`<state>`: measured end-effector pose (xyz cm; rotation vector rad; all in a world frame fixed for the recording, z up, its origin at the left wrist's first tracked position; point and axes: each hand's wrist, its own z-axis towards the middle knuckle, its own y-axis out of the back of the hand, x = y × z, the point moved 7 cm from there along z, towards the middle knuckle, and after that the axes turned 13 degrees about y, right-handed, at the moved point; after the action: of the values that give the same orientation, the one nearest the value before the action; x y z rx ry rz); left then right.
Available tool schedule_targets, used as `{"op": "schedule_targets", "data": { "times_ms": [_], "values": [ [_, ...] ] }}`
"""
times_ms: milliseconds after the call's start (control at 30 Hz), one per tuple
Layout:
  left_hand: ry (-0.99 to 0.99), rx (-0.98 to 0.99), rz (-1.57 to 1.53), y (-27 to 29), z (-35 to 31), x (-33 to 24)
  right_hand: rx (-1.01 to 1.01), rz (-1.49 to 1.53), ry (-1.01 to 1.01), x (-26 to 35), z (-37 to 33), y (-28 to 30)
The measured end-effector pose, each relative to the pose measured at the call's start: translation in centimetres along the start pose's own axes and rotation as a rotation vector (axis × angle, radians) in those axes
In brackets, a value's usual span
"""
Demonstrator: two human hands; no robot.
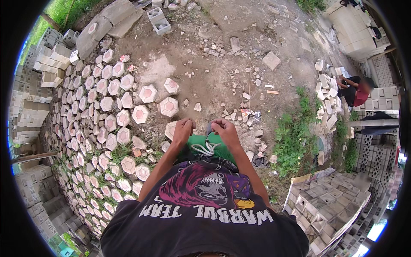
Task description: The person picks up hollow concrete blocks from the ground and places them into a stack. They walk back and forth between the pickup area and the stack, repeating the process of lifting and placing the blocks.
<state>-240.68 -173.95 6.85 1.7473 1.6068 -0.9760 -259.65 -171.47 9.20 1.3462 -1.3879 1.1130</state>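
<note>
My left hand is held in front of my green shorts, its fingers curled in, with nothing seen in it. A hexagonal paving block, pale with a pinkish middle, shows partly behind that hand. Just beyond it lies another hexagonal paver on the dirt. On the other side of the white drawstring, my right hand is also curled closed, and no object shows in it. Both hands are apart from each other, above the ground.
Rows of hexagonal pavers cover the ground at left. Stacked hollow blocks stand at lower right. A person sits by a pile of broken blocks at far right. Weeds and rubble lie between. Two hollow blocks lie ahead.
</note>
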Motion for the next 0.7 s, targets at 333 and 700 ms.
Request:
{"op": "schedule_targets", "data": {
  "times_ms": [333,700],
  "values": [
    [-0.021,-0.207,-0.106,-0.5,8.1,-5.5,0.047,0.071,0.001,0.5,15.0,4.6],
    [-0.009,-0.107,0.007,4.2,26.6,-14.4,0.202,-0.022,-0.025,2.4,36.6,-1.4]
  ]
}}
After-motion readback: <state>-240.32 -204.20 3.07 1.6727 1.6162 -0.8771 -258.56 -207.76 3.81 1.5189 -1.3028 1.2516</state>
